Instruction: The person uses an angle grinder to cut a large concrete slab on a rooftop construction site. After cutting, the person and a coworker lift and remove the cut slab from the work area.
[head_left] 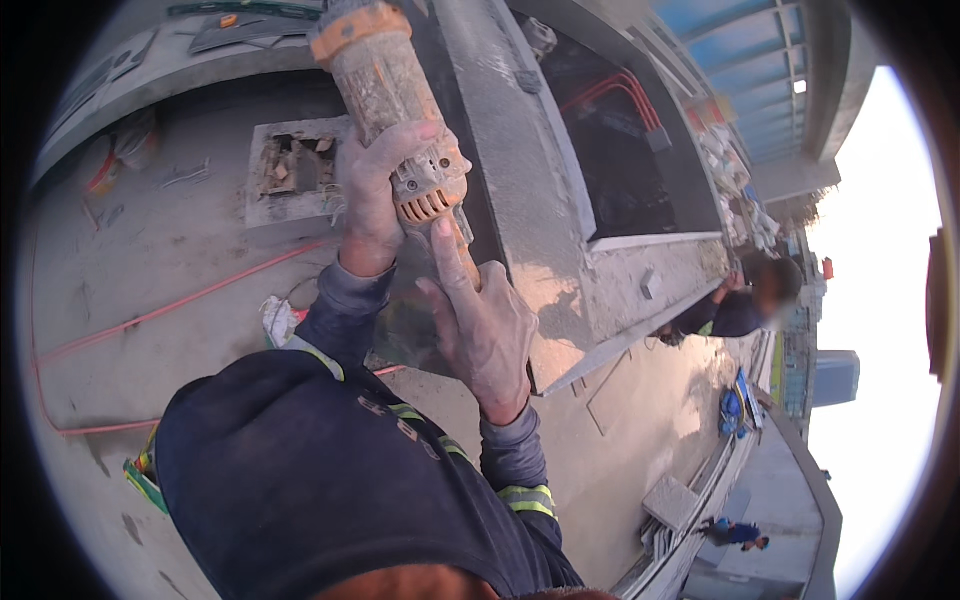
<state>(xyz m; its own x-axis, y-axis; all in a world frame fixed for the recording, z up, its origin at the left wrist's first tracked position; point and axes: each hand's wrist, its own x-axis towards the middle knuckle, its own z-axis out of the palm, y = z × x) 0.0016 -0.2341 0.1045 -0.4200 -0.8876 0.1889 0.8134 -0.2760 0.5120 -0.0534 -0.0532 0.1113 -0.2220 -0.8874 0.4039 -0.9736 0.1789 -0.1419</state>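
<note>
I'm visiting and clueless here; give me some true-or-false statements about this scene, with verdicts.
1. The left hand grips a dusty power tool. True.
2. The right hand is out of sight. False: it is in view at the tool's narrow end.
3. The tool's casing is entirely blue. False: it shows orange and grey.
4. Another person appears toward the picture's right. True.
5. A red line runs across the floor. True.

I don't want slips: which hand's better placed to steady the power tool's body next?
Probably your left hand: it wraps the power tool, while your right hand is at its narrower end.
</note>
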